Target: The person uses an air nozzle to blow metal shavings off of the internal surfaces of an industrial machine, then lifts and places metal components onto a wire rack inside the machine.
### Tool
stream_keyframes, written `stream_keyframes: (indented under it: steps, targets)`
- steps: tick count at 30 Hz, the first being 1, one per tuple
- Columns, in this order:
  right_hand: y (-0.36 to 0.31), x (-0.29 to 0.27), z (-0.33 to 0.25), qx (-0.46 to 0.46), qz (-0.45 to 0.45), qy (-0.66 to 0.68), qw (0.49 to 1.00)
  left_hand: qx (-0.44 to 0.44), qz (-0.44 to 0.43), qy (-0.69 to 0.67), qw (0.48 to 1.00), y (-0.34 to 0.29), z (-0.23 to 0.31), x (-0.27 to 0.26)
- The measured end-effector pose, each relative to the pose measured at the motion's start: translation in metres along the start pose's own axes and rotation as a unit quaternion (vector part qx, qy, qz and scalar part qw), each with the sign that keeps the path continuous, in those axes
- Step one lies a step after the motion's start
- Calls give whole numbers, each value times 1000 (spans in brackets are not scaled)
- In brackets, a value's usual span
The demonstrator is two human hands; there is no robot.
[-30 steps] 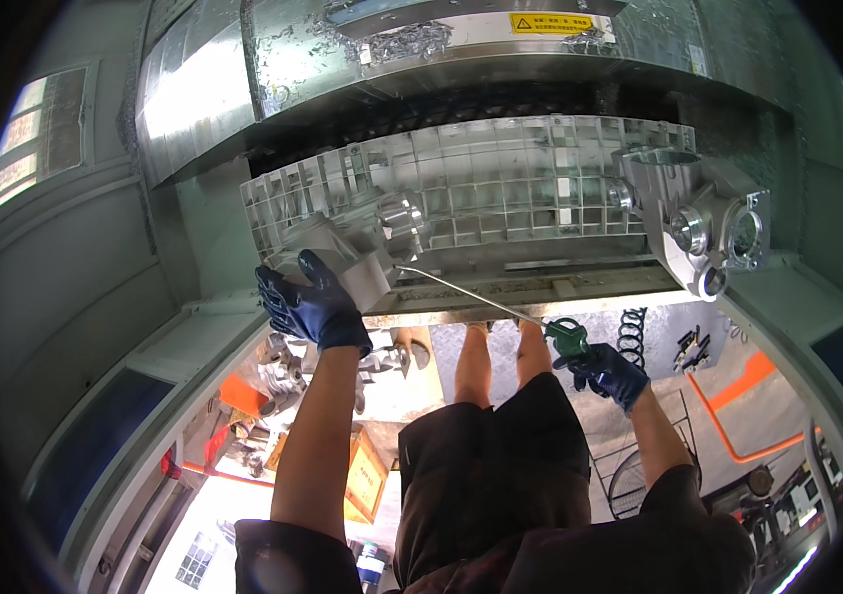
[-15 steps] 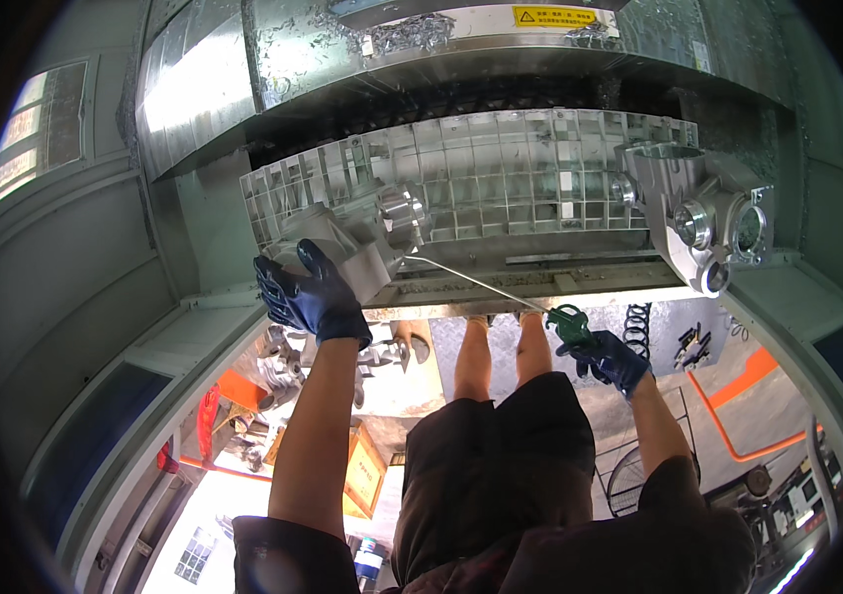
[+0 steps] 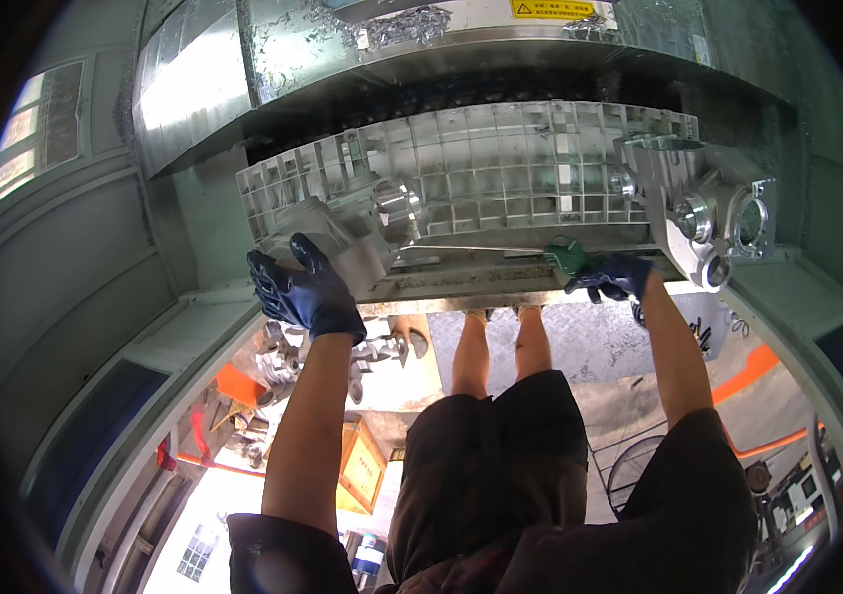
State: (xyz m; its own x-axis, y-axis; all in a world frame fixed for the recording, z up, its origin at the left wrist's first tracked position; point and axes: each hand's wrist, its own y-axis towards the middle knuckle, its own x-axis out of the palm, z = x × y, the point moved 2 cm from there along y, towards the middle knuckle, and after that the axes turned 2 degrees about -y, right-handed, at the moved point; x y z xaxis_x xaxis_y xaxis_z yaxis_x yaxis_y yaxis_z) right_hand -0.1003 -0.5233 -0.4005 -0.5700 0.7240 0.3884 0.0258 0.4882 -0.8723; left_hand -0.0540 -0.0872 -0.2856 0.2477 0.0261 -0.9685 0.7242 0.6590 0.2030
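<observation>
In a dark blue glove, my left hand [image 3: 308,292] rests against the near left end of a grey metal casting [image 3: 352,252], its fingers and thumb spread. A machined round collar shows at the casting's right end. My gloved right hand [image 3: 614,275] is closed around a green air blow gun [image 3: 567,257]. The gun's long thin nozzle [image 3: 481,247] points left, its bent tip by the casting's lower right edge. A second casting [image 3: 694,213], with several round machined openings, stands to the right, apart from my right hand.
Behind the castings runs a pale ribbed grid block [image 3: 486,163]. A metal ledge [image 3: 501,297] crosses in front of me. Metal chips cling to the machine cover [image 3: 313,59] above. Machine walls close in on both sides. Below left are more metal parts [image 3: 283,361] and a wooden crate [image 3: 362,465].
My right hand has risen with the blow gun, bringing the nozzle from a slant to nearly level. The nozzle tip stays by the left casting. My left hand keeps its place on it.
</observation>
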Motion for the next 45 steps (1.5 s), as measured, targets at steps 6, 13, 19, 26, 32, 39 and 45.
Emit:
stream_keyframes:
  steps: [6, 13, 19, 26, 32, 39, 45]
  targets:
    - [15, 32, 25, 23, -63, 125, 990, 28, 48, 28, 998, -1, -9, 1]
    - [15, 5, -7, -12, -27, -15, 999, 12, 38, -4, 999, 0, -12, 3]
    - [2, 28, 24, -2, -13, 119, 993, 28, 48, -23, 998, 0, -8, 5]
    - [-10, 38, 21, -8, 16, 85, 996, 44, 65, 12, 997, -3, -22, 6]
    - [-26, 52, 56, -13, 31, 159, 987, 34, 56, -25, 998, 0, -10, 4]
    - [-4, 74, 49, -21, 75, 187, 979, 23, 47, 2, 999, 3, -10, 6]
    - [6, 84, 48, -35, 91, 178, 979, 14, 32, -5, 999, 0, -13, 8]
